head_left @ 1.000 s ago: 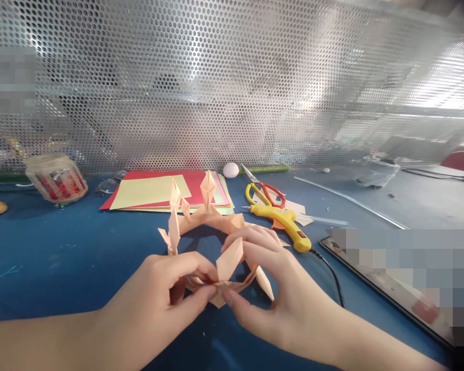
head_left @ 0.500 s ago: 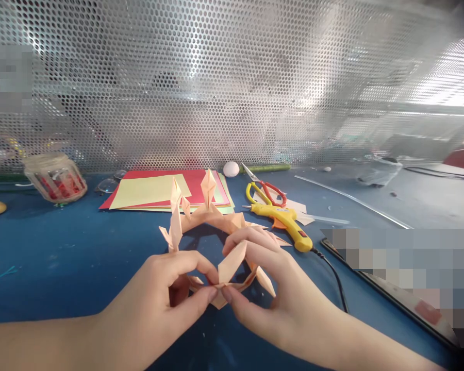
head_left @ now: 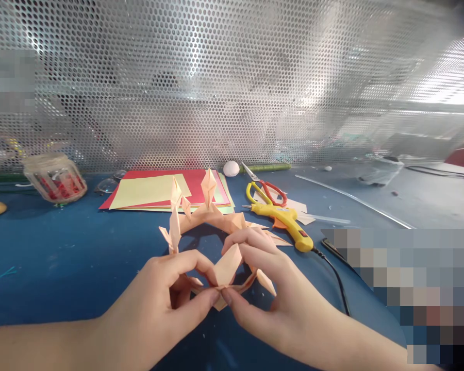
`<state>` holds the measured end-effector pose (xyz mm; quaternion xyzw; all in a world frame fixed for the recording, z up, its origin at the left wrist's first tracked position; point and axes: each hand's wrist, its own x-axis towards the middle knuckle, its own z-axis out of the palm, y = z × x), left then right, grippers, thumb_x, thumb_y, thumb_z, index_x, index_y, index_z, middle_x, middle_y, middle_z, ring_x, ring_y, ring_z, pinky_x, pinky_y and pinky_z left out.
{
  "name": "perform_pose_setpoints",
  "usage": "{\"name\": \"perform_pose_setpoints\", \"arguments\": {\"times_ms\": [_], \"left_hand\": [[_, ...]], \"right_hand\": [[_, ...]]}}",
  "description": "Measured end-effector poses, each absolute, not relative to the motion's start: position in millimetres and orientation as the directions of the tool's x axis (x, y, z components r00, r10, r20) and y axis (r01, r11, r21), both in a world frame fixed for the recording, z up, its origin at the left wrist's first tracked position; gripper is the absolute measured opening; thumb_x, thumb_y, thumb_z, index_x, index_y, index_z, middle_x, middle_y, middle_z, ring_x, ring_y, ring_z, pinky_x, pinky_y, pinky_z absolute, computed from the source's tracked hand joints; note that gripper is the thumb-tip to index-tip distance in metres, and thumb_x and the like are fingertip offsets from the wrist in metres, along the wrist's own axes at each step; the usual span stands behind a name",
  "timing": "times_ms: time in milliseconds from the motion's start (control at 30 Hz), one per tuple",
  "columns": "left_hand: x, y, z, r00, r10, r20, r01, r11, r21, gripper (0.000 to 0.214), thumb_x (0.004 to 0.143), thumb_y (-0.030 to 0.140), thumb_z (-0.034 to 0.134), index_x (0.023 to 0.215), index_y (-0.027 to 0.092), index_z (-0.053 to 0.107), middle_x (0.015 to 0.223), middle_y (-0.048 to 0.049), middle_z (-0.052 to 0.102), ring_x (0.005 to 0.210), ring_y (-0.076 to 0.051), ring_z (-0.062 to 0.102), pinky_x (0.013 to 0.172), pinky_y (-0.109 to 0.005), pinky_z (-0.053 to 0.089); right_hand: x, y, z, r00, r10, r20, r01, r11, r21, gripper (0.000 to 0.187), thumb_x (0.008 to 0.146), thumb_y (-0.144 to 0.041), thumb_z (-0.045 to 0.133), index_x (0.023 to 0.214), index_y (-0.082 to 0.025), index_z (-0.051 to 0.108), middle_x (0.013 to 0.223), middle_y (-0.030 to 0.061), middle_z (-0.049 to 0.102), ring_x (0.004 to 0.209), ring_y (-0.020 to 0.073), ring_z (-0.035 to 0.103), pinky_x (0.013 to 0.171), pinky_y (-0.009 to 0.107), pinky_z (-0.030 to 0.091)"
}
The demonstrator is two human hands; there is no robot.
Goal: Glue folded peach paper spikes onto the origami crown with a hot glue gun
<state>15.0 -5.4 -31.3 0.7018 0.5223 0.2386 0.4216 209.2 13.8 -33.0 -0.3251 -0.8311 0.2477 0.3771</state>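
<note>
A ring of folded peach paper, shaped like an origami crown (head_left: pixel 206 214), stands on the blue table with pointed pieces rising from its band. My left hand (head_left: pixel 174 293) pinches the near part of the band between thumb and index finger. Close beside it, my right hand (head_left: pixel 268 286) pinches the same stretch, its thumb at the front and fingers curled over the inside. Between the two hands a pointed paper flap (head_left: pixel 229 267) sticks up from the band. Part of the near band is hidden behind my fingers.
Beyond the crown lies a stack of coloured paper (head_left: pixel 150 190). To the right are scissors (head_left: pixel 266 188) and a yellow glue gun (head_left: pixel 284 219) with a black cord. A glass jar (head_left: pixel 56 178) stands at the left, and a perforated metal screen (head_left: pixel 216 87) closes off the back.
The pointed flap between my hands has tipped slightly to the left and lower. Both hands keep their pinch with only slight movement.
</note>
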Motion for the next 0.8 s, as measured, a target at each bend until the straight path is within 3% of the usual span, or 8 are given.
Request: {"name": "perform_pose_setpoints", "arguments": {"times_ms": [200, 400, 800], "left_hand": [[16.7, -5.5, -32.0, 0.334, 0.935, -0.119, 0.518, -0.077, 0.852, 0.025, 0.085, 0.045, 0.051, 0.089, 0.021, 0.059, 0.061, 0.0053, 0.057, 0.045, -0.008, 0.039, 0.044, -0.020, 0.030], [16.8, -6.8, -34.9, 0.353, 0.929, -0.108, 0.500, -0.090, 0.861, 0.018, 0.086, 0.039, 0.052, 0.088, 0.022, 0.060, 0.085, 0.0002, 0.068, 0.066, -0.013, 0.055, 0.059, -0.024, 0.038], [15.8, -9.1, -37.4, 0.355, 0.933, -0.056, 0.539, -0.156, 0.828, 0.019, 0.084, 0.038, 0.053, 0.087, 0.023, 0.063, 0.072, 0.0031, 0.065, 0.052, -0.010, 0.043, 0.050, -0.021, 0.034]], "right_hand": [[208.8, 14.0, -33.9, -0.505, 0.715, 0.483, 0.350, 0.681, -0.643, 0.015, 0.073, -0.007, 0.061, 0.074, -0.021, 0.058, 0.094, 0.0003, 0.057, 0.087, 0.0156, 0.053, 0.084, 0.035, 0.042], [207.6, 12.8, -33.8, -0.513, 0.714, 0.477, 0.345, 0.680, -0.647, 0.017, 0.071, -0.006, 0.061, 0.075, -0.022, 0.057, 0.092, 0.0013, 0.058, 0.087, 0.0173, 0.054, 0.087, 0.039, 0.046], [206.3, 12.9, -37.2, -0.515, 0.694, 0.503, 0.326, 0.701, -0.634, 0.017, 0.070, -0.006, 0.059, 0.076, -0.022, 0.058, 0.098, 0.0036, 0.058, 0.090, 0.0191, 0.059, 0.095, 0.046, 0.046]]}}
